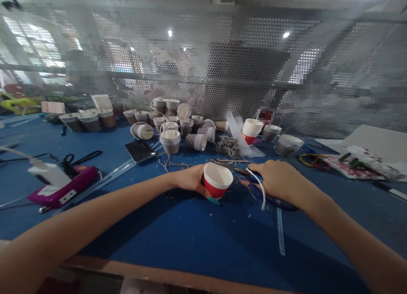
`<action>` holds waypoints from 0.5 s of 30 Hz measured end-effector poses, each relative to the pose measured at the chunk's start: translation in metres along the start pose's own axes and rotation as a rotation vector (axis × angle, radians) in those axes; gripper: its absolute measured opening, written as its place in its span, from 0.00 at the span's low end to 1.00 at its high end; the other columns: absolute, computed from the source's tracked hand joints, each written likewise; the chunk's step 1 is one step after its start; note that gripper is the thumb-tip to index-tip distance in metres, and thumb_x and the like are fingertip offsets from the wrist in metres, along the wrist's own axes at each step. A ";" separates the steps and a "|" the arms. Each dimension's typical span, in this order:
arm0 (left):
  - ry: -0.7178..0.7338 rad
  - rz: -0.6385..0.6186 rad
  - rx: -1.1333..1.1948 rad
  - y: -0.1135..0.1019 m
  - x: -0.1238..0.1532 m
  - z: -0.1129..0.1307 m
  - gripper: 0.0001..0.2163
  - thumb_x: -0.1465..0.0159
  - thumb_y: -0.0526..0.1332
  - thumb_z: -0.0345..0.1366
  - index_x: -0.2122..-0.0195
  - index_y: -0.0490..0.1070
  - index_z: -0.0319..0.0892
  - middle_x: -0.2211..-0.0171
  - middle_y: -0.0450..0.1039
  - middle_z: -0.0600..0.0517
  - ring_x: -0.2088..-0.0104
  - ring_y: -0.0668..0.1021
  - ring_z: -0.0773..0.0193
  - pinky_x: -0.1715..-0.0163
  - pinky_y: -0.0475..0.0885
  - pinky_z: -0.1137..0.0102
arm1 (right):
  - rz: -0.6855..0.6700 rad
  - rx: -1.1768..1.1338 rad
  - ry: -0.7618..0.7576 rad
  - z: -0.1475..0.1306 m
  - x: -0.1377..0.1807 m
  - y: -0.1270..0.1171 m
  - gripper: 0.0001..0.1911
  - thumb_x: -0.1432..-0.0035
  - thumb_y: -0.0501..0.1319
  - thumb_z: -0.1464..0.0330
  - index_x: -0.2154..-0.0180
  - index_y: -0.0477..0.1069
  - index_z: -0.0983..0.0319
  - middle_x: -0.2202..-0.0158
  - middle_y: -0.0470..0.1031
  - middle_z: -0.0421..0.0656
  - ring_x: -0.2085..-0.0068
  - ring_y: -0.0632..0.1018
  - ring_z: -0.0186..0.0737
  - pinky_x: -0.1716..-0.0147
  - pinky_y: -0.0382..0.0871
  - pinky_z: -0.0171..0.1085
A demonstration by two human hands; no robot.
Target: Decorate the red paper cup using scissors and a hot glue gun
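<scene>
Evidently, in the head view, I had the left hand wrapped around a cup, just below the frame's centre; the right hand was at scissors, right of centre, its hold too hidden to tell. I judged the step preparatory; the next move called for a sure scissors grip.
</scene>
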State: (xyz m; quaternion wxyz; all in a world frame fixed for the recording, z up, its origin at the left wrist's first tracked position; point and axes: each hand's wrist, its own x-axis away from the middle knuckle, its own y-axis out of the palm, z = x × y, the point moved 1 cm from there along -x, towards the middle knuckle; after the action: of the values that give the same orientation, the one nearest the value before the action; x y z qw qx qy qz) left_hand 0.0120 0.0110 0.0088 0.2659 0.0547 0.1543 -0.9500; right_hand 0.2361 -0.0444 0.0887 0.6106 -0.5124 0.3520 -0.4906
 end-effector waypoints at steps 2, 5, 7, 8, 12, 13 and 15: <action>0.009 0.027 0.022 0.002 0.002 0.001 0.35 0.57 0.73 0.33 0.48 0.61 0.40 0.52 0.72 0.42 0.51 0.74 0.53 0.51 0.68 0.59 | 0.019 0.004 0.006 0.001 0.000 0.002 0.30 0.42 0.47 0.48 0.52 0.73 0.59 0.66 0.78 0.53 0.67 0.78 0.54 0.73 0.62 0.41; 0.032 0.132 0.000 0.005 0.004 0.001 0.40 0.61 0.75 0.34 0.47 0.59 0.40 0.49 0.70 0.41 0.48 0.73 0.51 0.49 0.66 0.58 | 0.038 -0.004 0.006 0.002 0.000 0.004 0.29 0.42 0.47 0.49 0.52 0.73 0.59 0.67 0.78 0.53 0.68 0.78 0.53 0.73 0.61 0.40; 0.021 0.216 -0.048 0.007 0.006 0.000 0.41 0.63 0.76 0.35 0.48 0.59 0.40 0.49 0.69 0.40 0.48 0.72 0.50 0.47 0.65 0.57 | 0.043 -0.006 0.001 0.002 0.001 0.005 0.28 0.42 0.48 0.49 0.52 0.73 0.59 0.68 0.78 0.52 0.69 0.77 0.52 0.74 0.60 0.39; 0.010 0.249 -0.073 0.008 0.006 -0.001 0.41 0.63 0.76 0.35 0.48 0.60 0.40 0.49 0.70 0.40 0.48 0.72 0.50 0.47 0.65 0.57 | 0.045 0.001 0.000 0.003 0.002 0.005 0.28 0.43 0.48 0.49 0.52 0.73 0.59 0.68 0.78 0.52 0.69 0.77 0.52 0.75 0.60 0.39; 0.019 0.239 -0.134 0.006 0.004 0.001 0.38 0.60 0.75 0.34 0.47 0.61 0.40 0.49 0.71 0.41 0.48 0.72 0.51 0.47 0.65 0.57 | 0.062 0.033 -0.007 0.005 0.004 0.005 0.28 0.44 0.48 0.48 0.53 0.72 0.59 0.66 0.78 0.52 0.67 0.77 0.54 0.74 0.60 0.41; 0.034 0.212 -0.130 0.005 0.004 0.002 0.38 0.59 0.74 0.33 0.47 0.61 0.40 0.49 0.70 0.41 0.47 0.72 0.51 0.48 0.66 0.57 | 0.066 0.033 -0.005 0.005 0.004 0.005 0.29 0.44 0.48 0.48 0.52 0.71 0.60 0.65 0.78 0.52 0.67 0.77 0.54 0.73 0.60 0.41; 0.053 0.157 -0.105 0.003 0.002 0.003 0.37 0.57 0.74 0.32 0.46 0.60 0.40 0.48 0.70 0.41 0.48 0.72 0.51 0.49 0.67 0.58 | 0.073 0.029 0.002 0.004 0.004 0.006 0.30 0.44 0.49 0.49 0.51 0.70 0.61 0.64 0.78 0.54 0.66 0.77 0.55 0.73 0.61 0.42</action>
State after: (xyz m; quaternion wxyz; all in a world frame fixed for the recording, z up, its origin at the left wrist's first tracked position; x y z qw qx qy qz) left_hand 0.0116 0.0064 0.0103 0.3377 0.0777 0.2061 -0.9151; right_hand 0.2423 -0.0472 0.0844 0.6350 -0.4898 0.3642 -0.4735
